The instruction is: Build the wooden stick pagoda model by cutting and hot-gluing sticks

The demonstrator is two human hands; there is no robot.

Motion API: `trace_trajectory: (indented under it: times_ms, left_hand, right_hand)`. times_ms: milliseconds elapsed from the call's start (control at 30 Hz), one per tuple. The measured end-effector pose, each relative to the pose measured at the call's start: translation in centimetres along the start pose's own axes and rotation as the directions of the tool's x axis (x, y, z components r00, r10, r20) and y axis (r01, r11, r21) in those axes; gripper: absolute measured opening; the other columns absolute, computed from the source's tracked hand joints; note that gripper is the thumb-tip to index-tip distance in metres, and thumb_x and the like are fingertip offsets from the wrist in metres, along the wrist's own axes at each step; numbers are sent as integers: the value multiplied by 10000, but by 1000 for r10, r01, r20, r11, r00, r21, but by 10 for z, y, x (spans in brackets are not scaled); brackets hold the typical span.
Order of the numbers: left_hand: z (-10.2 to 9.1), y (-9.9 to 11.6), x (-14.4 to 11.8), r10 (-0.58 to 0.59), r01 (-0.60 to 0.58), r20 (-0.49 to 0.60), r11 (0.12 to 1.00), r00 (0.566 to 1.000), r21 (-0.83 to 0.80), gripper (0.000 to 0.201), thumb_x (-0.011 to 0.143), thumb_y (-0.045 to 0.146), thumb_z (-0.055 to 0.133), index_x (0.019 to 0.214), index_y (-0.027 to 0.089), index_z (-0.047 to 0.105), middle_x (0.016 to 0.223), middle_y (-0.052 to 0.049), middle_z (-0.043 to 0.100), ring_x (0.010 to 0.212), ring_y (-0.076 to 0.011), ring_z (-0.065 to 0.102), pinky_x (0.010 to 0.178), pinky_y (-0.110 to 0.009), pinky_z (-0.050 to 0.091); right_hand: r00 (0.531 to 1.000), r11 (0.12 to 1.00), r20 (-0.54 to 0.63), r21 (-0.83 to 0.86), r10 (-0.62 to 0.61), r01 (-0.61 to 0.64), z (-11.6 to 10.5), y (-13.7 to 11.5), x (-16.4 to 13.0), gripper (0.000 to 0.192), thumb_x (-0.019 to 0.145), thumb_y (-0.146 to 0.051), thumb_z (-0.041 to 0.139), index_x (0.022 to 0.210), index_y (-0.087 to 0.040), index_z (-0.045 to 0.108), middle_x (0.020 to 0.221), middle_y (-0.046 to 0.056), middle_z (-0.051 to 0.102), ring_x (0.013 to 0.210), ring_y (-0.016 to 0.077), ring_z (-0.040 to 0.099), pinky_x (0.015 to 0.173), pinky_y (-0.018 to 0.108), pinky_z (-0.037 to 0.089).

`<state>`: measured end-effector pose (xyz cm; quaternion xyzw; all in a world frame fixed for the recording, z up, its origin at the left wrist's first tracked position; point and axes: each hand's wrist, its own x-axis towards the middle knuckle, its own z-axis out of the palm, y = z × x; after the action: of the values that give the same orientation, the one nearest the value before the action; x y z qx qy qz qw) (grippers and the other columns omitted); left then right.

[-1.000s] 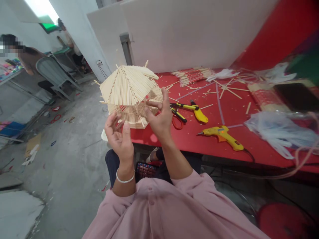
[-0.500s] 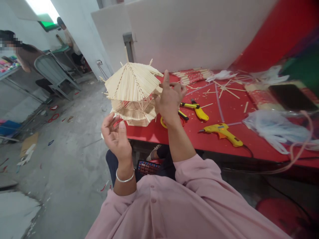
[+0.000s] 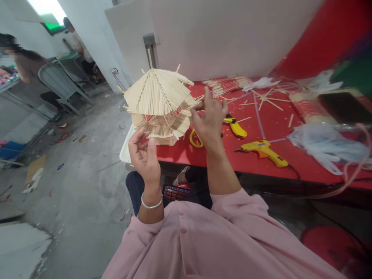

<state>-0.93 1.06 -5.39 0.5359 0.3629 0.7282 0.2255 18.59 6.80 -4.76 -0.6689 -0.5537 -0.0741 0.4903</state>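
A model pavilion point(image 3: 157, 93) of pale thin sticks, with a two-tiered roof and a stick rising from its peak, stands at the left end of the red table point(image 3: 174, 155). My left hand point(image 3: 145, 155) is at its front left, near the lower roof edge, fingers loosely bent and apart. To the right of the model is my right hand point(image 3: 210, 118), index finger raised and thumb stretched toward the lower roof. Whether the thumb touches the sticks there I cannot tell. No held object shows in either hand.
A yellow glue gun point(image 3: 263, 151), a yellow-handled cutter point(image 3: 236, 128) and a yellow-handled tool point(image 3: 196, 139) lie on the table. Behind them are bundled sticks point(image 3: 226, 85) and loose sticks point(image 3: 267, 100). Plastic bags point(image 3: 322, 147) and a phone point(image 3: 340, 106) are right. Two people sit far left.
My right hand has moved right, away from the roof edge, its index finger still raised. My left hand has shifted slightly right in the picture. The view has shifted slightly.
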Motion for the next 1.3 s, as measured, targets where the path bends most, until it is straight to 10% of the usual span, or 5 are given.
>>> trace_trajectory:
  times_ms: [200, 400, 733, 933, 1300]
  left_hand:
    - [-1, 1, -2, 30, -35, 102, 999, 994, 40, 258, 989, 391, 638, 1201, 249, 680, 1214, -75, 701, 1054, -181, 700, 912, -329, 589]
    - [-12, 1, -2, 100, -106, 321, 994, 942, 0, 330, 1022, 472, 561, 1180, 240, 735, 1116, -79, 789, 990, -194, 742, 868, -334, 604]
    - [-33, -20, 11, 174, -180, 49, 940, 984, 289, 160, 970, 337, 672, 932, 248, 799, 910, -43, 783, 926, -194, 712, 936, -396, 552]
    - [-25, -19, 20, 124, -205, 186, 828, 975, 522, 204, 996, 266, 588, 1039, 259, 787, 1253, -85, 735, 1231, -259, 615, 1128, -507, 416]
    - [-32, -37, 28, 174, -194, 88, 893, 981, 406, 174, 987, 281, 595, 974, 238, 763, 1157, -85, 733, 1149, -242, 635, 1087, -475, 439]
  right_hand:
    - [974, 956, 34, 206, -222, 211, -44, -46, -49, 568, 948, -298, 598, 1507, -311, 499, 975, 13, 782, 1063, 255, 696, 1110, 569, 443]
    - [836, 843, 254, 386, -487, 374, -58, -90, -73, 564, 966, -247, 565, 1522, -316, 501, 1284, 51, 739, 1168, 238, 698, 1006, 435, 555]
    - [928, 936, 119, 68, -352, 346, -35, -100, -68, 199, 968, -369, 616, 942, -270, 787, 903, 41, 796, 936, 253, 723, 975, 499, 529]
    - [859, 899, 352, -93, -372, 428, -17, -110, -69, 467, 1000, -269, 407, 1396, -181, 638, 1535, 124, 570, 1340, 315, 579, 1096, 523, 481]
    - [871, 971, 437, 20, -224, 240, 20, -118, -63, 528, 995, -319, 379, 1453, -123, 556, 1465, 216, 594, 1369, 355, 557, 1100, 568, 487]
